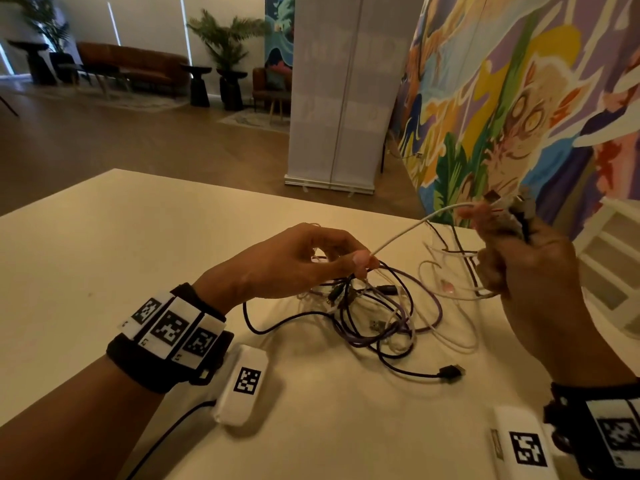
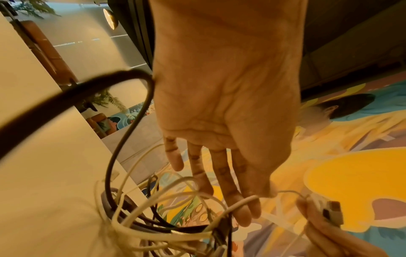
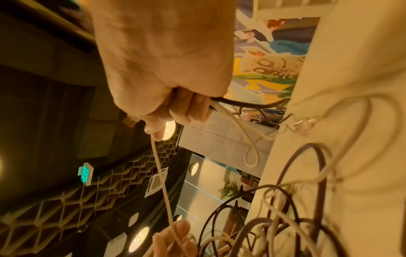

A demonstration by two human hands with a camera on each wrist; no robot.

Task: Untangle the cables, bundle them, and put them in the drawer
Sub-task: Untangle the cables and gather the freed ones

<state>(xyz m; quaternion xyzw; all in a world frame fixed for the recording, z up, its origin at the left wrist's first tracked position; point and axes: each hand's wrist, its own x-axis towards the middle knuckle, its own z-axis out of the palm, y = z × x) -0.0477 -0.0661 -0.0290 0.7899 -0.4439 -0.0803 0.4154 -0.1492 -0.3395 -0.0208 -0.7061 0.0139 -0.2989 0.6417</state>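
A loose tangle of cables (image 1: pixel 374 317) lies on the cream table (image 1: pixel 121 237), just in front of the person and between the two hands: thin white strands, dark purple-black ones and a paler lilac one loop over and through each other, with several small plugs caught in the knot. One dark cable runs out of the heap toward the near edge and ends in a flat black plug (image 1: pixel 450 372) lying on the tabletop. A single white cable (image 1: pixel 412 228) rises out of the pile and stretches taut between the hands. The left hand (image 1: pixel 294 261) hovers over the heap and pinches this white cable between thumb and fingertips, the other fingers loosely extended. The right hand (image 1: pixel 530 268), raised higher and to the right, is closed in a fist around a bunch of cable ends, white and dark, with metal plugs (image 1: pixel 512 206) sticking out above the fingers and short loops hanging below. Each wrist wears a black band with square black-and-white markers. Behind the table stand a colourful mural (image 1: pixel 519 98) and a white banner (image 1: pixel 332 98).
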